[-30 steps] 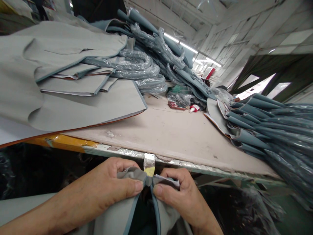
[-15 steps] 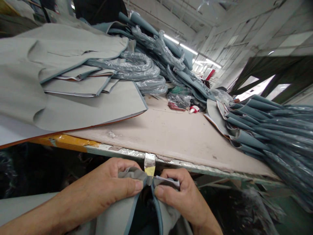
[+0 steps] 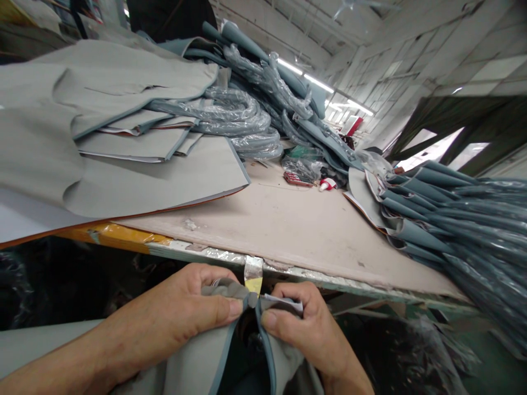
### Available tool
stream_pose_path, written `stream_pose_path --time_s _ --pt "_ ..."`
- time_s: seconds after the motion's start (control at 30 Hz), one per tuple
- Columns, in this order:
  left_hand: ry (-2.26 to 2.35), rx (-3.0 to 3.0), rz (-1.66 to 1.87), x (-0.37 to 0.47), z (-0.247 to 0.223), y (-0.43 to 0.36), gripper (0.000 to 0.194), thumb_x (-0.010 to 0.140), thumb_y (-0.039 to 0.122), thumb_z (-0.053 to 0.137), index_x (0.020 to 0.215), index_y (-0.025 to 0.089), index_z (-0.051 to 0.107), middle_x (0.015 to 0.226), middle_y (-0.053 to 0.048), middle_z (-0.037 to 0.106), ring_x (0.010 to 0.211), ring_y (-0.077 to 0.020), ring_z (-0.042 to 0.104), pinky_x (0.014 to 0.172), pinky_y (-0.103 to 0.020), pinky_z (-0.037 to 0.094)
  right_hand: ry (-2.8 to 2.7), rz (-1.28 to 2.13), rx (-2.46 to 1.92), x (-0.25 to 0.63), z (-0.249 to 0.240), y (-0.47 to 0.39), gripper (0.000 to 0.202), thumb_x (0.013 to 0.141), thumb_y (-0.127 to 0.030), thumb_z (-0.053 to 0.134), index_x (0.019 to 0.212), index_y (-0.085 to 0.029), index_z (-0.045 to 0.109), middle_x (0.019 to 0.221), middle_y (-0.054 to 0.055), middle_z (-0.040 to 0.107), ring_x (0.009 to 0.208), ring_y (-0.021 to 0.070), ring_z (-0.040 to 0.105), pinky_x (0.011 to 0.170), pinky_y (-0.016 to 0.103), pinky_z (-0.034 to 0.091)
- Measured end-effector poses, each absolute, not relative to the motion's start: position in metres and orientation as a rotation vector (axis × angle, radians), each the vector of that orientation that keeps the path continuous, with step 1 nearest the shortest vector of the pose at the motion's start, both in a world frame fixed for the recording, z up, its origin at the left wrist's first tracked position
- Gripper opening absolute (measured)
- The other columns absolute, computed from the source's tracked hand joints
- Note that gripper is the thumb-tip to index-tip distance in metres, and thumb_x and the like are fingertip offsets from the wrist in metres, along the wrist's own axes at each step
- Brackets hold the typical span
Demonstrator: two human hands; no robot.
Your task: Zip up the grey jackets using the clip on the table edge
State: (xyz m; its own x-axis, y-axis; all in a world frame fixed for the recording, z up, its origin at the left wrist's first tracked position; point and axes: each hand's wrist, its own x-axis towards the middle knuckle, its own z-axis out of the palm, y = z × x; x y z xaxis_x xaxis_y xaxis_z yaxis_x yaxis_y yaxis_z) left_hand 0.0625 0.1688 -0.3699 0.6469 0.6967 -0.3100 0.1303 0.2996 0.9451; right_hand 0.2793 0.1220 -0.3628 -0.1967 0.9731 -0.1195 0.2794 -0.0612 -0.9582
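A grey sheet of fabric-like material [image 3: 193, 356] with blue-bound edges hangs in front of the table, held in both hands. My left hand [image 3: 197, 302] pinches one bound edge between thumb and fingers, the material bunched under the palm. On the other side of a narrow dark gap, my right hand [image 3: 300, 318] grips the facing edge, where a white underside shows by the fingers. The two edges come close together near the thumbs. Just beyond them, a metallic and yellow taped strip [image 3: 253, 274] hangs from the table edge.
The table [image 3: 280, 219] has a worn, taped front edge. Large grey sheets [image 3: 164, 181] lie at left, with plastic-wrapped tubing [image 3: 242, 112] behind. A red calculator-like object [image 3: 297, 179] and a small red-and-white bottle [image 3: 328, 184] lie farther back. Blue-grey wrapped pieces [image 3: 473, 219] drape over the right side.
Both hands keep their grip and have barely moved. The rounded grey end between the edges sits slightly higher, covering the bottom of the hanging strip. The view has shifted slightly.
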Motion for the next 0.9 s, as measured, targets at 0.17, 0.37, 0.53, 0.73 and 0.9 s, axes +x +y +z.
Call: stream_pose_path --time_s 0.17,0.37,0.53,0.73,0.9 --pt "0.796 1.239 0.452 0.063 -0.372 0.168 0.036 0.075 0.048 0.073 0.083 0.016 0.059 0.067 0.006 0.046 0.061 -0.0093 0.034 0.058 -0.021 0.027 -1.511 1.315 -1.342 0.278 -0.364 0.123 0.025 0.072 -0.035 0.068 0.063 -0.015 0.057 0.053 -0.004 0.039 0.052 0.0075 0.028 0.047 0.022 0.022" --pt "0.783 1.279 0.464 0.065 -0.373 0.172 0.041 0.074 0.053 0.074 0.081 0.016 0.057 0.066 0.005 0.047 0.060 -0.0094 0.036 0.055 -0.021 0.026 -1.489 1.344 -1.356 0.278 -0.365 0.122 0.023 0.072 -0.034 0.068 0.064 -0.015 0.057 0.053 -0.005 0.036 0.052 0.0073 0.026 0.046 0.021 0.021" --pt "0.804 1.280 0.452 0.063 -0.375 0.171 0.039 0.076 0.051 0.073 0.084 0.016 0.060 0.068 0.004 0.049 0.061 -0.0096 0.037 0.056 -0.021 0.028 -1.466 1.342 -1.342 0.276 -0.366 0.123 0.024 0.072 -0.033 0.069 0.062 -0.016 0.055 0.053 -0.006 0.033 0.052 0.0071 0.024 0.046 0.021 0.020" --pt "0.775 1.298 0.479 0.064 -0.376 0.171 0.034 0.079 0.048 0.073 0.083 0.017 0.060 0.069 0.004 0.051 0.063 -0.0098 0.041 0.058 -0.020 0.031 -1.460 1.344 -1.274 0.276 -0.370 0.122 0.028 0.076 -0.034 0.071 0.063 -0.016 0.053 0.054 -0.006 0.032 0.052 0.0072 0.024 0.046 0.021 0.020" --pt "0.760 1.285 0.491 0.064 -0.381 0.172 0.033 0.081 0.047 0.074 0.087 0.017 0.062 0.074 0.004 0.054 0.065 -0.0092 0.041 0.060 -0.020 0.033 -1.428 1.250 -1.285 0.272 -0.372 0.121 0.029 0.078 -0.034 0.069 0.063 -0.016 0.053 0.055 -0.006 0.033 0.054 0.0078 0.025 0.048 0.022 0.021"
